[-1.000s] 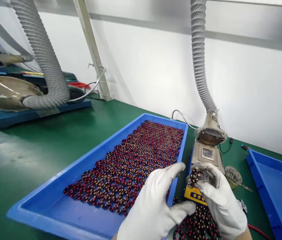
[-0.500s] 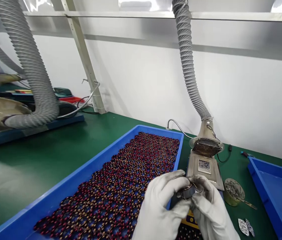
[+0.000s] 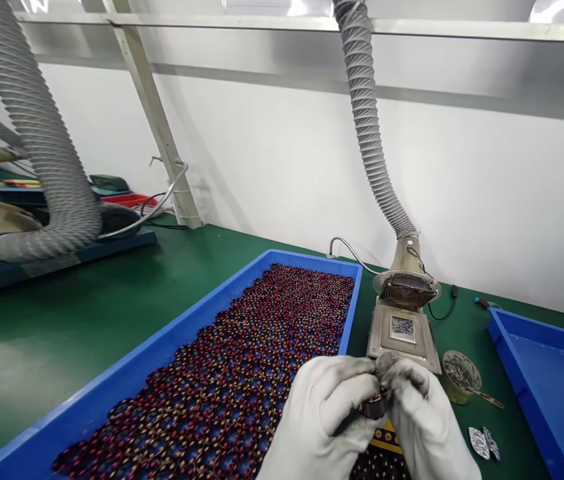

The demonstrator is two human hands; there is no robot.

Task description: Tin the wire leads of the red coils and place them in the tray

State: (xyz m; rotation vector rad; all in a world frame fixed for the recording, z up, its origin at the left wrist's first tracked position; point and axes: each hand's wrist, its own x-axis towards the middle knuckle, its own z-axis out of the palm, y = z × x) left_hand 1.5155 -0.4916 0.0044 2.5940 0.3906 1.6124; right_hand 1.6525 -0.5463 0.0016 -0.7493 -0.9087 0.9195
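My left hand [image 3: 325,420], in a white glove with smudged fingertips, is closed on a small dark ring-shaped coil [image 3: 375,405]. From the other side, my right hand [image 3: 419,413] pinches the same coil, so both sets of fingertips meet around it and cover much of it. Below the hands, more dark parts with copper-coloured dots [image 3: 379,465] show partly. Just beyond my fingers sits a metal solder pot [image 3: 405,340] with a silvery square opening, its yellow panel [image 3: 387,438] half hidden. Rows of similar ring coils [image 3: 242,373] fill the blue tray [image 3: 159,347] at left.
A fume hood [image 3: 407,280] on a grey corrugated hose [image 3: 365,107] hangs over the pot. Right of it stand a cup [image 3: 462,373] of grey bits with a stick, crumpled foil [image 3: 483,443] and another blue tray [image 3: 557,373]. A second hose [image 3: 32,127] is at far left.
My left hand, spread open beside the right earlier, has come in and closed on the ring coil. The coil is turned differently. The view has tilted up and shifted slightly right.
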